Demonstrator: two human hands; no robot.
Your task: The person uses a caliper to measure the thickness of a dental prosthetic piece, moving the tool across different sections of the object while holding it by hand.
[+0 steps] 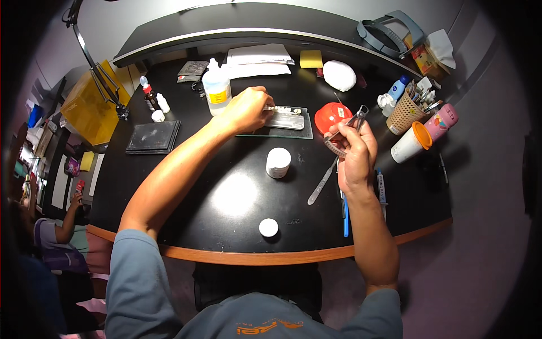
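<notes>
My right hand point(358, 152) is raised above the right side of the black desk. Its fingers are closed around a small metal caliper point(334, 148) with a graduated scale. My left hand point(247, 110) reaches to the far middle, fingers bent together at the left end of a clear tray point(286, 121). Small whitish pieces point(289, 111) lie along the tray's far side; what the fingertips pinch is hidden. Under the tray lies a glass plate point(306, 133). A red round container point(332, 117) stands just beyond my right hand. Nearer me is a white jar point(278, 163).
A white cap point(268, 227) lies near the desk's front edge. A spatula point(322, 182) and a syringe point(381, 189) flank my right forearm. The clear bottle point(217, 90) stands beyond my left arm. Cups and a brush holder point(403, 116) crowd the right. Another person point(65, 231) is at far left.
</notes>
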